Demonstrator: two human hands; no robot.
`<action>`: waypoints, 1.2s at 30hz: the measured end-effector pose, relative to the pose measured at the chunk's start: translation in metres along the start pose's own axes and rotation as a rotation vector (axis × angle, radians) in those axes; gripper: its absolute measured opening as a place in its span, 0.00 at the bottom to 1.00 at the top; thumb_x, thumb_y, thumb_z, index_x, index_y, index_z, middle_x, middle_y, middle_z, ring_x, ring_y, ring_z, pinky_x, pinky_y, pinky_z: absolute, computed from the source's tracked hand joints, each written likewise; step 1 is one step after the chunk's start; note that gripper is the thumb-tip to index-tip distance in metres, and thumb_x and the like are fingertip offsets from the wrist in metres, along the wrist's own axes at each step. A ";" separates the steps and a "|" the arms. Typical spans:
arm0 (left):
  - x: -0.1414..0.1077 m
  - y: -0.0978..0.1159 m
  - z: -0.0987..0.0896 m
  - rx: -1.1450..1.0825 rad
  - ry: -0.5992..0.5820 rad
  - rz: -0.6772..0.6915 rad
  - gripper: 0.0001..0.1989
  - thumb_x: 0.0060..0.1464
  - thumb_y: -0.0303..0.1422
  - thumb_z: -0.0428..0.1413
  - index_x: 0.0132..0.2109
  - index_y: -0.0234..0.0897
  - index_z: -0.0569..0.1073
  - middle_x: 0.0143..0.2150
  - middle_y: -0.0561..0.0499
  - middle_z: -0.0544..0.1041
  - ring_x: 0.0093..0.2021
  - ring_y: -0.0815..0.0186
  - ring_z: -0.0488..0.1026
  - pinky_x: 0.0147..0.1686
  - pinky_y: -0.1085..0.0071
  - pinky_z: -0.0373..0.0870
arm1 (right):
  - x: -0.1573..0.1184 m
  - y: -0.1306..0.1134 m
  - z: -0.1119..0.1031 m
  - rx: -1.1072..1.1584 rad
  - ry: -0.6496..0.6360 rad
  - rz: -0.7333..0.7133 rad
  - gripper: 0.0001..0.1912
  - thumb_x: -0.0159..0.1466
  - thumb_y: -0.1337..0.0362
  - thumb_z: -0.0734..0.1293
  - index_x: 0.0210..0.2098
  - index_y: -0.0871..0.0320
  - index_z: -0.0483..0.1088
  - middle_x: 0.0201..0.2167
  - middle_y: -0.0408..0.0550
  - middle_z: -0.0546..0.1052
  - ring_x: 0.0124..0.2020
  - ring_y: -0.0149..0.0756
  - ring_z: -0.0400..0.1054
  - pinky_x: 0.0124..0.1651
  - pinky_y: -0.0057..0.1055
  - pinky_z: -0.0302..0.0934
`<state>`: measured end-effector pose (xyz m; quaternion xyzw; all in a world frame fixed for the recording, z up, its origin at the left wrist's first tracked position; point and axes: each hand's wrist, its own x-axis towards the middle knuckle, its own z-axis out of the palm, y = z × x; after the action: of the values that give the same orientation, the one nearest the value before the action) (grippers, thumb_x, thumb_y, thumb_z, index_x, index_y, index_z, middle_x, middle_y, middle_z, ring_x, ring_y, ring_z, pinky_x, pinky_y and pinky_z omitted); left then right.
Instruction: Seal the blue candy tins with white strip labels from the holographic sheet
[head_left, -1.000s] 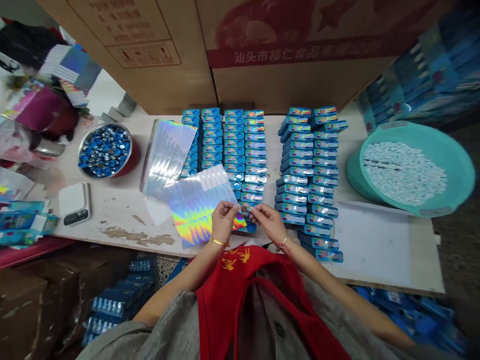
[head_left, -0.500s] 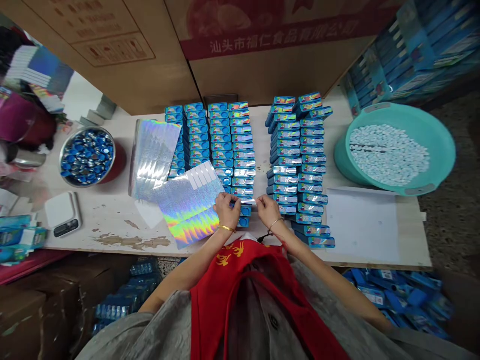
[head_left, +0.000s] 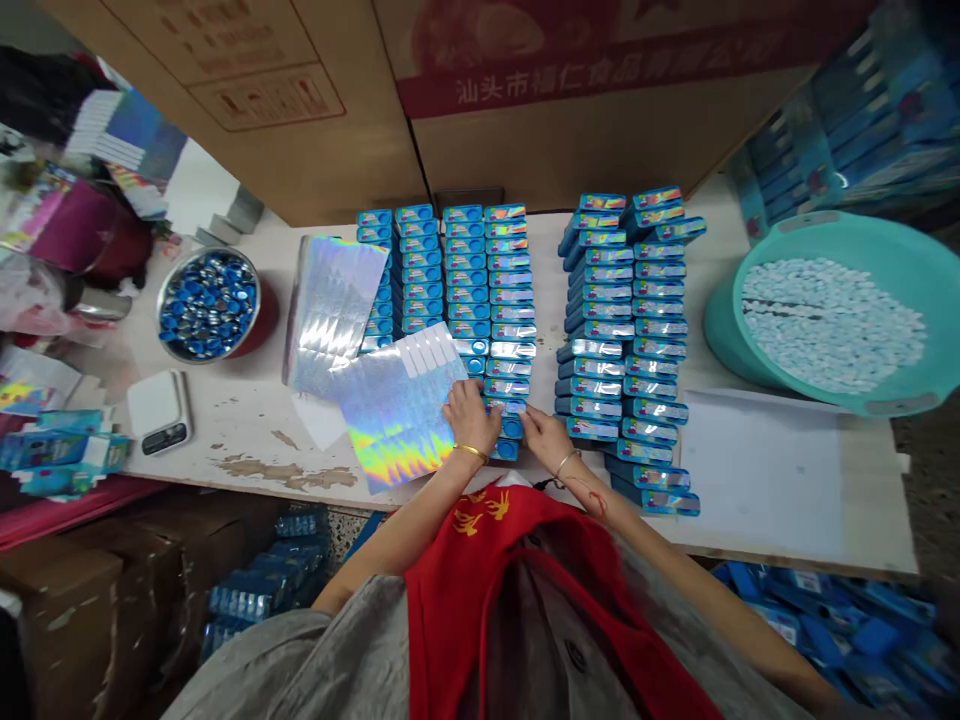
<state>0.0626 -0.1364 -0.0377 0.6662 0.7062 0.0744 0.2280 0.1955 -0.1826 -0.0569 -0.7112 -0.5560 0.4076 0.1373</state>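
Scale point(head_left: 155, 405) sits at our far left on the table point(head_left: 247, 425), with a red bowl point(head_left: 264, 325) of blue-and-silver caps point(head_left: 206, 305) just beyond it. Next come silver sheets point(head_left: 334, 310), overlapped by 1 rainbow-shiny sheet point(head_left: 405, 410) with 1 cluster of pale strips at its far edge. Beyond these, 3 columns of blue boxes point(head_left: 424, 275) show round or oval marks, while 1 column point(head_left: 512, 310) beside them shows shiny bands along most of its length. At its near end, 2 boxes point(head_left: 508, 438) show round marks without visible bands; we judge that column mostly banded, with the marked ones unbanded.

Our left hand point(head_left: 472, 415) rests with fingers bunched narrowly at the near side of 1 box point(head_left: 507, 406), its shiny band lying between our hands. Our right hand point(head_left: 546, 438) meets its other end, fingertips close together; we cannot tell whether either grip pinches anything. Farther right, 2 columns point(head_left: 626, 330) show bands throughout, then white paper point(head_left: 757, 470) and a teal tub point(head_left: 727, 345) of pale pieces point(head_left: 840, 320).
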 end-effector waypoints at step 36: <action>-0.032 -0.063 -0.091 -0.969 0.290 -0.201 0.12 0.48 0.38 0.60 0.32 0.37 0.67 0.28 0.55 0.70 0.30 0.71 0.68 0.34 0.73 0.63 | 0.042 -0.097 0.024 0.378 -0.041 -0.262 0.26 0.70 0.52 0.49 0.46 0.62 0.70 0.42 0.54 0.75 0.42 0.39 0.68 0.45 0.35 0.63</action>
<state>-0.0327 -0.1562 0.0245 0.3960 0.6756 0.4622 0.4161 0.1140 -0.1172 -0.0266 -0.5860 -0.5601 0.4978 0.3086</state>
